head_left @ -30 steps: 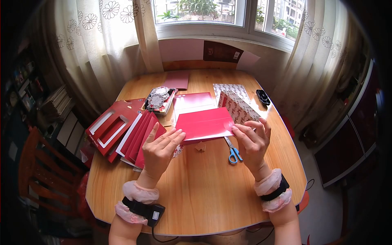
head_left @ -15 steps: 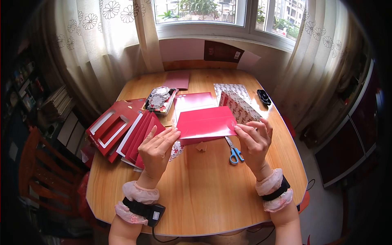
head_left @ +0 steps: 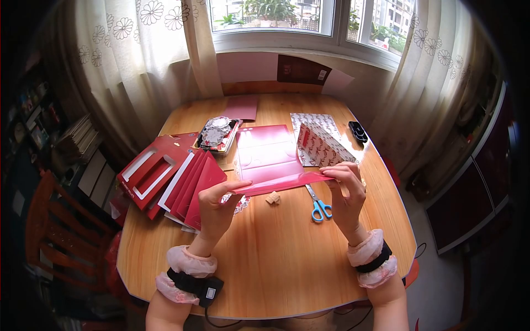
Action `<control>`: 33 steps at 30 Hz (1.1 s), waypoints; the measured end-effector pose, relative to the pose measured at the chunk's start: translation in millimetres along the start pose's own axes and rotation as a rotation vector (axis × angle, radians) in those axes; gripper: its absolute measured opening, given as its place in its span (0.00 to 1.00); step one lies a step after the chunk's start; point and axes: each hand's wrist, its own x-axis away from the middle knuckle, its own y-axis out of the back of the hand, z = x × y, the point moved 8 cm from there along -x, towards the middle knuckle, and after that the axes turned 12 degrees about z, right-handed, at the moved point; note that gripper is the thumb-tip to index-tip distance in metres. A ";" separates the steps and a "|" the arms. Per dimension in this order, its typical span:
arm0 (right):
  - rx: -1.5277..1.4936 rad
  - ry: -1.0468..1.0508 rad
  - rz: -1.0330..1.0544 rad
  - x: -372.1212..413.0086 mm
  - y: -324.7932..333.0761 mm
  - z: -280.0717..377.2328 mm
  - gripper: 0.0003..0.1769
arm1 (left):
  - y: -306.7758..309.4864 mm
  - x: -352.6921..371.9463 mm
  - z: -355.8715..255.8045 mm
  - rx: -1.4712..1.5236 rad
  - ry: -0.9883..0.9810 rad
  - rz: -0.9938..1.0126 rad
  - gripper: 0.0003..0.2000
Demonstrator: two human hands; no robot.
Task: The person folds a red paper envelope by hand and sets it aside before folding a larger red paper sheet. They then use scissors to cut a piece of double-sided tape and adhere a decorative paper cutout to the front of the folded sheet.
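Both hands pinch a glossy red card [head_left: 279,183] by its ends, and it is tipped nearly edge-on above the table. My left hand [head_left: 217,207] has its left end between thumb and fingers. At the other end, my right hand [head_left: 348,196] grips the corner in the same way. Beneath and beyond the card lies a flat red creased sheet [head_left: 269,144]. Blue-handled scissors [head_left: 319,211] rest beside my right hand, blades partly under the card. Small beige scraps [head_left: 273,198] lie just in front of the card.
Red cards [head_left: 201,190] fan out at left beside a large red folder or bag [head_left: 152,171]. Behind them stands a tray of paper cutouts [head_left: 218,132]. Folded patterned paper [head_left: 326,151] and a black object [head_left: 358,132] occupy the right side of the wooden table [head_left: 265,265].
The red card has turned from facing me broadly to nearly edge-on and sits slightly lower. My left hand has rotated with it; more of the sheet behind now shows.
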 end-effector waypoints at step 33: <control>-1.136 -0.827 0.413 50.2 -78.4 -63.4 0.11 | -41.7 11.9 42.6 0.674 0.410 0.203 0.12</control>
